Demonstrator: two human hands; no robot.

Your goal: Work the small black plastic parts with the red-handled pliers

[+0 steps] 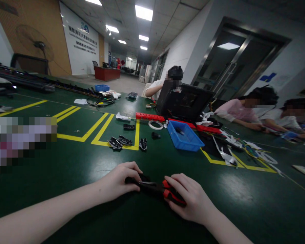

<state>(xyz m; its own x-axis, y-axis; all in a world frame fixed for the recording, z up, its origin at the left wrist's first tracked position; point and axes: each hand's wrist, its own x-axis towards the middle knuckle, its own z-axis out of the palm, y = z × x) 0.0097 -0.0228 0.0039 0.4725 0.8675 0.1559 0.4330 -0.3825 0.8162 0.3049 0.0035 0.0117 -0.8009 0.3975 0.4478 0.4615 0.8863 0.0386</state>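
Note:
My left hand (122, 179) rests on the green table (91, 169), fingers curled over a small black part (139, 179). My right hand (190, 198) is closed round the red and black handles of a pair of pliers (165, 191). The pliers' dark jaws point left and meet the black part under my left fingers. Both hands lie close together near the table's front edge. Most of the black part is hidden by my fingers.
Several small black parts (122, 141) lie inside yellow floor-style lines ahead. A blue bin (184, 135), a tape roll (155, 125) and red strips (149, 117) sit farther back. Three people work at the right and far side, beside a black case (185, 101).

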